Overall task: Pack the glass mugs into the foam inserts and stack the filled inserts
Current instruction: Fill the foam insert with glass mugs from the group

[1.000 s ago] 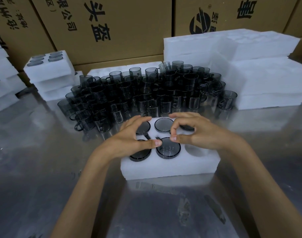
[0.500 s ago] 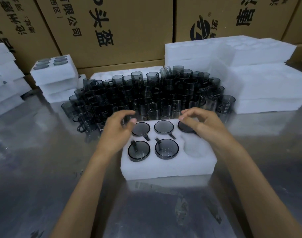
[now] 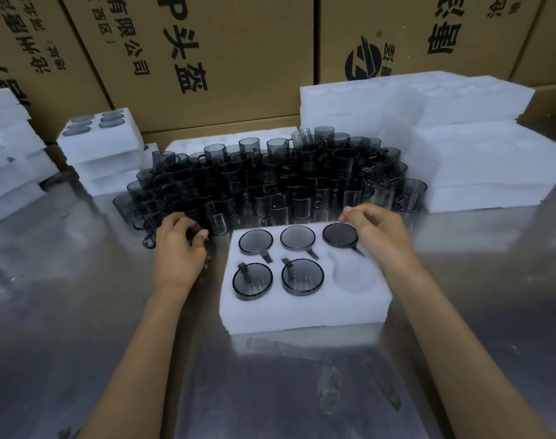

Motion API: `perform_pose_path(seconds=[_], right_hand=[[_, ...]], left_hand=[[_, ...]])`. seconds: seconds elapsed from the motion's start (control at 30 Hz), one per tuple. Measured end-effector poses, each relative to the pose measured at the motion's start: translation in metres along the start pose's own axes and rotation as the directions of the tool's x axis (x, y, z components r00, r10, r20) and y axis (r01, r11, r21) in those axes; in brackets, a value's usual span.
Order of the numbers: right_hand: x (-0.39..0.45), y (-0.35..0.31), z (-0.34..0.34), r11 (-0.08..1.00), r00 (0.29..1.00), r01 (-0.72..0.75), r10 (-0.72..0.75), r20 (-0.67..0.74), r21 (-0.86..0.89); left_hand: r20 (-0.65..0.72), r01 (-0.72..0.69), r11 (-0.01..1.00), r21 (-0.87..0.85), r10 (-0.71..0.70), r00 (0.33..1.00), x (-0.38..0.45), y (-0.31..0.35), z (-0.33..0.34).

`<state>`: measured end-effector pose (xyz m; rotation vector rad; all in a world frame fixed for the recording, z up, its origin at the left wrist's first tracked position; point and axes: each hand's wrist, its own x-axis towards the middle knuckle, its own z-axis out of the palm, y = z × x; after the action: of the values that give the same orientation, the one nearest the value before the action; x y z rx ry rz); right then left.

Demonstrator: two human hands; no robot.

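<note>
Left hand (image 3: 178, 248) grips a loose mug (image 3: 196, 231) beside the foam insert (image 3: 302, 308); right hand (image 3: 378, 231) hovers relaxed.

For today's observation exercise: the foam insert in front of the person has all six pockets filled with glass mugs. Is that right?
Not quite. The head view shows the foam insert with five pockets filled with glass mugs; the near-right pocket is empty.
</note>
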<state>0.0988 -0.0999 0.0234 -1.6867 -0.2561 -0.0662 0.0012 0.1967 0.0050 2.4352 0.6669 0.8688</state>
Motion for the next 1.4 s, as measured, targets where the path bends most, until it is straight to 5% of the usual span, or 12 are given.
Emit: perform_pose_path(seconds=[0.2, 0.33, 0.5, 0.97, 1.17, 1.4], right_hand=[[-0.007, -0.016, 0.005, 0.983, 0.988, 0.154, -0.153, 0.022, -0.101], [-0.022, -0.032, 0.012, 0.966, 0.934, 0.253, -0.231, 0.274, -0.048], [-0.032, -0.043, 0.012, 0.968, 0.833, 0.251, -0.224, 0.505, 0.015], [-0.030, -0.045, 0.003, 0.956, 0.871, 0.283, -0.292, 0.396, 0.083], [-0.028, -0.046, -0.013, 0.965, 0.874, 0.263, -0.244, 0.420, 0.014], [-0.048, -0.034, -0.032, 0.923, 0.925, 0.355, -0.322, 0.204, -0.152]], left_hand=[[-0.053, -0.202, 0.941, -0.271, 0.195, 0.979, -0.013, 0.039, -0.025], [0.122, -0.269, 0.855, -0.444, 0.355, 0.927, -0.033, 0.082, -0.027], [0.141, -0.337, 0.783, -0.523, 0.470, 0.871, -0.055, 0.114, -0.022], [0.142, -0.301, 0.773, -0.559, 0.447, 0.883, -0.066, 0.120, -0.015], [0.200, -0.298, 0.733, -0.611, 0.508, 0.838, -0.067, 0.120, -0.014], [0.236, -0.209, 0.731, -0.650, 0.455, 0.859, -0.080, 0.130, -0.003]])
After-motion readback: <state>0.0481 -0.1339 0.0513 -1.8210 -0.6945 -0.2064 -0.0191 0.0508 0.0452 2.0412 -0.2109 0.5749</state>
